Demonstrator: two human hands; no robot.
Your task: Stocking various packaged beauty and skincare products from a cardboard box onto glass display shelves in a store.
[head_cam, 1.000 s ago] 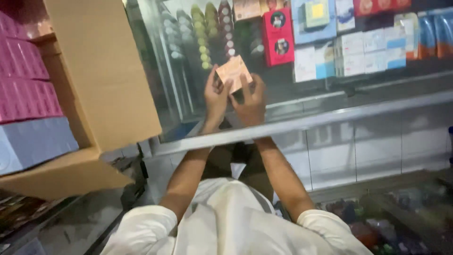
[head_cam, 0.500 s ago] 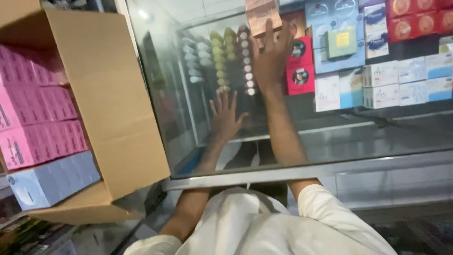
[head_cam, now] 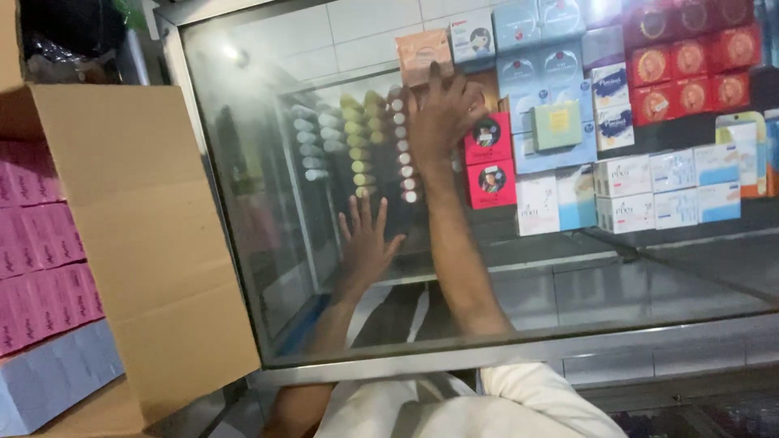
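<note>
Hands reach into a glass display cabinet [head_cam: 268, 122] seen from above. Right hand [head_cam: 445, 113], near the upper middle of the frame, has its fingers curled and pressed against a small peach-coloured box [head_cam: 422, 55], pinching its lower edge as the box sits at the top of the stacked goods; whether the box rests on the stack or hangs in the grip, I cannot tell. Left hand [head_cam: 367, 239], lower and left of centre, is spread flat with fingers apart, holding nothing, near the cabinet's shelf [head_cam: 568, 259]. Just left of the right hand stand rows of small round tubes [head_cam: 361, 138] in white, yellow and pink. To the right lie red boxes [head_cam: 490, 161], pale blue boxes [head_cam: 535, 49] and white boxes [head_cam: 649, 191], stacked closely. At the left edge of the frame an open cardboard carton [head_cam: 154, 243] holds pink packets [head_cam: 40, 243] above light blue ones [head_cam: 49, 377]. White sleeves [head_cam: 535, 401] show at the bottom.
</note>
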